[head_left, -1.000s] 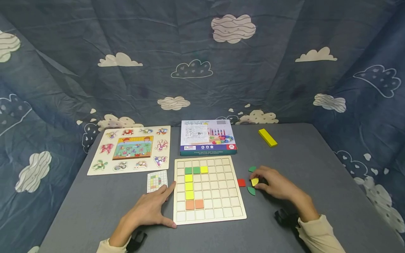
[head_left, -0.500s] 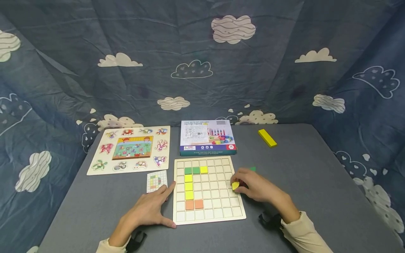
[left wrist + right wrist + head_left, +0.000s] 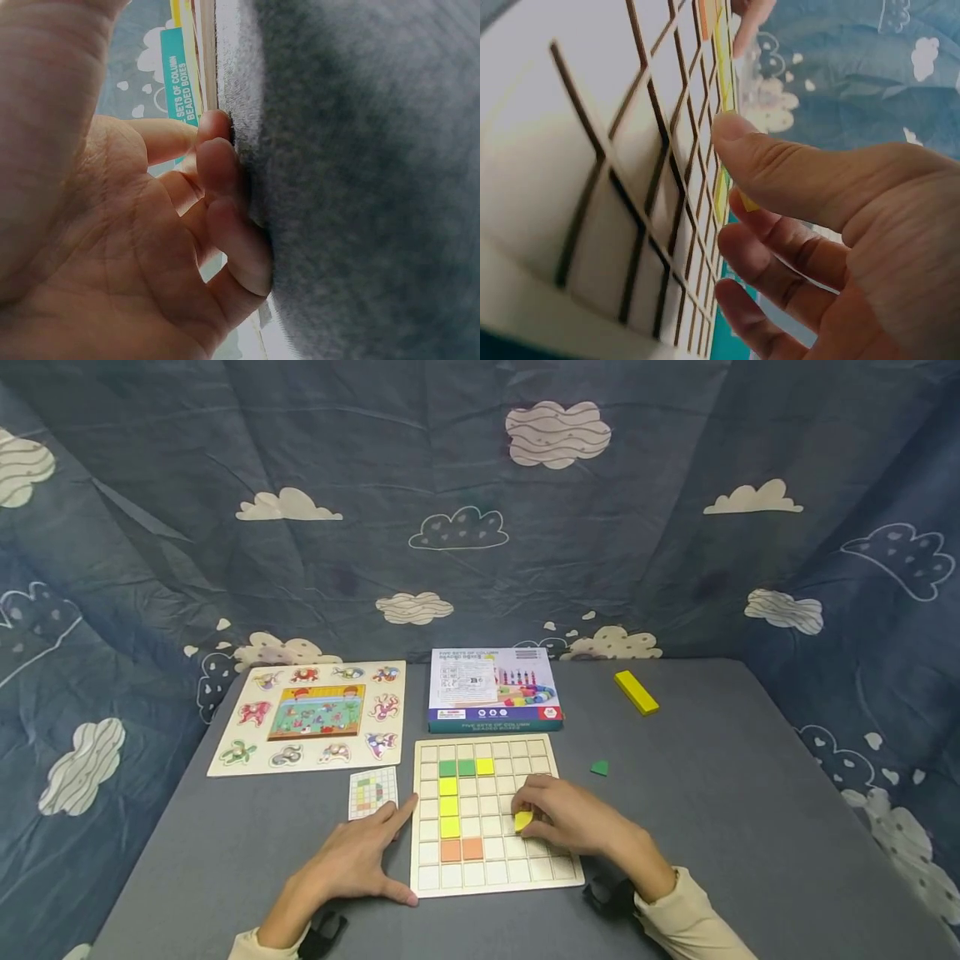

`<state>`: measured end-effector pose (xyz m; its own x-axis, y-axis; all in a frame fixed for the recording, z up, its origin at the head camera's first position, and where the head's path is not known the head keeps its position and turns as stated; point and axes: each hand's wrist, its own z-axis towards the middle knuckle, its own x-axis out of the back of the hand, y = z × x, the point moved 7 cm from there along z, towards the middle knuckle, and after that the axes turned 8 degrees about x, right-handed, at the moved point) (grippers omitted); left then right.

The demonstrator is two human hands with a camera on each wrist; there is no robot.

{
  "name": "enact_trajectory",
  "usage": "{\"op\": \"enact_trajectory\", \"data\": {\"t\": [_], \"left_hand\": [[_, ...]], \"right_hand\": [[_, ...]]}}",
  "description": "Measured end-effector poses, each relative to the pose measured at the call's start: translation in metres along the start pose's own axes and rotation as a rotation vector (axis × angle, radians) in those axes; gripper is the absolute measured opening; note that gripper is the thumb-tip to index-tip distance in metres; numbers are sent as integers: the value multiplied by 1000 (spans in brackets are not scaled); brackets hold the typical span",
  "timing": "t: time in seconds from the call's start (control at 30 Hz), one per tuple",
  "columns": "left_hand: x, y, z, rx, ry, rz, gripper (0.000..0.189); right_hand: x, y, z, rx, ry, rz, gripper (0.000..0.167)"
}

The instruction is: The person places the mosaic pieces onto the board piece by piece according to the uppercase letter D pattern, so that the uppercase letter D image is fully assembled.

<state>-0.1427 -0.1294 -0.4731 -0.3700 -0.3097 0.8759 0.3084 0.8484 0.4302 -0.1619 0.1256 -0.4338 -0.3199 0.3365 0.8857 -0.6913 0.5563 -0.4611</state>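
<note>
A yellow piece with a curved edge (image 3: pixel 522 821) is pinched between the thumb and fingers of my right hand (image 3: pixel 566 814), over the right half of the wooden grid board (image 3: pixel 491 806). In the right wrist view only a bit of the yellow piece (image 3: pixel 748 201) shows behind the thumb. My left hand (image 3: pixel 358 860) lies at the board's left edge, fingers and thumb spread and touching it. Set in the board's cells are green squares (image 3: pixel 457 767), yellow squares (image 3: pixel 448 807) and two orange squares (image 3: pixel 461 849). Beside the left fingers lies a small pattern card (image 3: pixel 372 791).
Right of the board lies a green piece (image 3: pixel 599 767); the right hand and forearm cover the table below it. A beaded-boxes package (image 3: pixel 493 689) stands behind the board. A sea-animal puzzle (image 3: pixel 307 760) lies at back left, a yellow block (image 3: pixel 636 692) at back right.
My right hand has carried the yellow piece leftward from the loose pieces to above the board. It now hides the red square and the lower green piece. The left hand has stayed put.
</note>
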Motion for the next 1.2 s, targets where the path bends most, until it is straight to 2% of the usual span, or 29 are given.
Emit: {"op": "enact_trajectory", "data": {"t": [0.27,0.67,0.83,1.0,1.2], "left_hand": [[-2,-2,-1,14,-18,-27,131],[0,2,0,-15,-1,5,131],[-1,2,1,-12,-2,5,131],[-1,2,1,-14,2,11,131],[0,3,0,-16,-3,6,131]], "right_hand": [[-16,-20,9,119,-6,3,19],[-23,-27,13,152,26,-61,14],[-25,-31,14,180,7,-66,15],[-29,-35,15,177,-26,-66,12],[-28,-37,16,153,-7,-115,13]]}}
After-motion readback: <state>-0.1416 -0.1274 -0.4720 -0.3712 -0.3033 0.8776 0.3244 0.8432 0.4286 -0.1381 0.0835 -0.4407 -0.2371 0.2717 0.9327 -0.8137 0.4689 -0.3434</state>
